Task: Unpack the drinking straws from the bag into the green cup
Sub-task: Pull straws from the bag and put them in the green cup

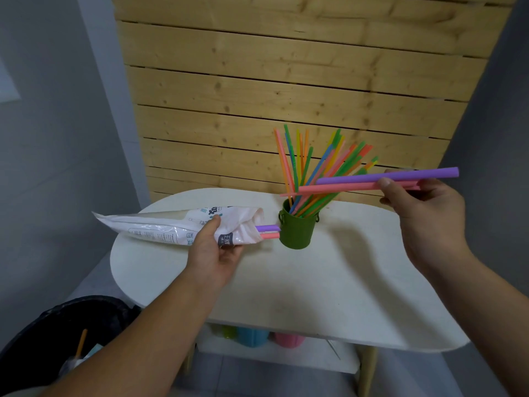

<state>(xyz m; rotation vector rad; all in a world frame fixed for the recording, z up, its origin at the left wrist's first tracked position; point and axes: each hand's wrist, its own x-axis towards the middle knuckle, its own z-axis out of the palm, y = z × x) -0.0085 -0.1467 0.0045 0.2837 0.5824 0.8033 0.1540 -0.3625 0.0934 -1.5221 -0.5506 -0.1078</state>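
while the left hand (213,250) grips the white bag (171,227) above the table (329,282), two straw ends (269,232) poke from its mouth beside the green cup (296,233) full of straws (317,170); the right hand (423,207) pinches a purple straw (389,176) and pink straw (337,187) above the cup.

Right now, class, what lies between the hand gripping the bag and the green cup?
In the head view, the bag's crumpled mouth and two straw ends, purple over pink, lie between the left hand and the green cup.
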